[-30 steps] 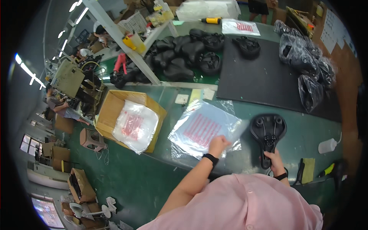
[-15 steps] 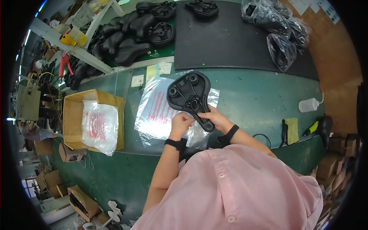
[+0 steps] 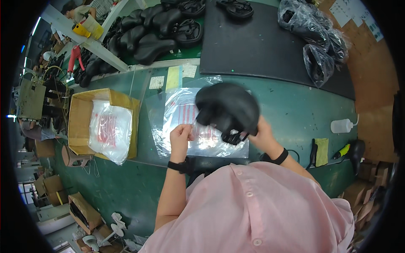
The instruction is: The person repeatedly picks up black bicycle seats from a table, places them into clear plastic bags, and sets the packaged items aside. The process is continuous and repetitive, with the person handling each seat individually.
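Observation:
A black bicycle saddle (image 3: 230, 105), blurred by motion, is tilted above the workbench with its smooth top mostly toward me. My right hand (image 3: 263, 134) grips it at its lower right edge; part of the fingers is hidden behind it. Closed, with the fingertips together, my left hand (image 3: 181, 137) is just left of the saddle, over the clear plastic bags (image 3: 175, 111). Whether anything small is between its fingers I cannot make out. The bags lie flat in a loose stack and carry red print.
At the left stands a cardboard box (image 3: 80, 126) holding more plastic bags (image 3: 110, 130). Several saddles (image 3: 154, 46) lie at the back left. Bagged saddles (image 3: 316, 63) sit on a black mat (image 3: 249, 46). To the right are a white squeeze bottle (image 3: 341, 125) and a yellow cloth (image 3: 322, 152).
The saddle has turned over from its underside to its top and shifted right with my right hand. My left hand has moved left, away from the saddle.

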`<action>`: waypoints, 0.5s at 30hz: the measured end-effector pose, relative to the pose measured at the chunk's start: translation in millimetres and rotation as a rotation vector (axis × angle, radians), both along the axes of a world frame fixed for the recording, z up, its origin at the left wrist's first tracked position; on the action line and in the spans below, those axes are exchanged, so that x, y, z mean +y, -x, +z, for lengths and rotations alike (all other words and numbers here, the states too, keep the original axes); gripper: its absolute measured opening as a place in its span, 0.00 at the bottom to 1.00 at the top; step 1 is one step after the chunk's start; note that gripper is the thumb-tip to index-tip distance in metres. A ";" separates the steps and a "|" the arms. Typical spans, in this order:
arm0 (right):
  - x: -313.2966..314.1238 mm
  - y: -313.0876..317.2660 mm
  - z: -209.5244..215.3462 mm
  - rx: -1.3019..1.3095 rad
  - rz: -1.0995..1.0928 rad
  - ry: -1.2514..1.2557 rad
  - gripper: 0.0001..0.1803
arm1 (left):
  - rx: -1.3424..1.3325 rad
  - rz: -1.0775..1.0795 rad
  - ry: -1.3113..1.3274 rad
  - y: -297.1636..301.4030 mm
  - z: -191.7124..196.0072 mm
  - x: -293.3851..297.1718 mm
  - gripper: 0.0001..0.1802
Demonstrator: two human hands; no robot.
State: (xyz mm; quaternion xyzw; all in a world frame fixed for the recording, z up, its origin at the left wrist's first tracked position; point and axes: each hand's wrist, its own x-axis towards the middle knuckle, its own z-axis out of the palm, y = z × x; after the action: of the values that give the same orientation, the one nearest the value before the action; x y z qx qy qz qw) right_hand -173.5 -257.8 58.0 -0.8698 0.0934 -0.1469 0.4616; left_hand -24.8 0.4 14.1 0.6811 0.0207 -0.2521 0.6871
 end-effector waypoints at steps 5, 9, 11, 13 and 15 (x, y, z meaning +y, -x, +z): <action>14.5 -2.6 -18.7 0.265 0.231 0.392 0.28 | -0.258 0.106 0.047 -4.9 15.6 -25.4 0.09; 14.5 -4.1 -24.0 0.535 0.130 -0.024 0.31 | -0.773 -0.516 -0.141 37.0 100.0 -33.5 0.09; 3.7 -5.8 -22.2 0.677 0.082 -0.503 0.34 | -0.740 -0.620 -0.210 42.7 101.7 -32.4 0.09; 12.9 -1.0 -24.8 0.482 0.051 -0.859 0.37 | -0.364 -0.540 -0.210 44.0 84.2 -23.5 0.10; 21.4 -10.9 -25.2 0.297 -0.052 -0.857 0.41 | -0.742 -1.017 0.105 82.1 100.3 -60.0 0.12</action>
State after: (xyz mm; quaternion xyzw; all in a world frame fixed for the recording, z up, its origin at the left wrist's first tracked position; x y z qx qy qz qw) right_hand -162.6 -236.4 32.8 -0.6093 0.2329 0.0200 0.7577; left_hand -106.9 -59.6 114.4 0.6134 -0.5576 -0.2949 0.4754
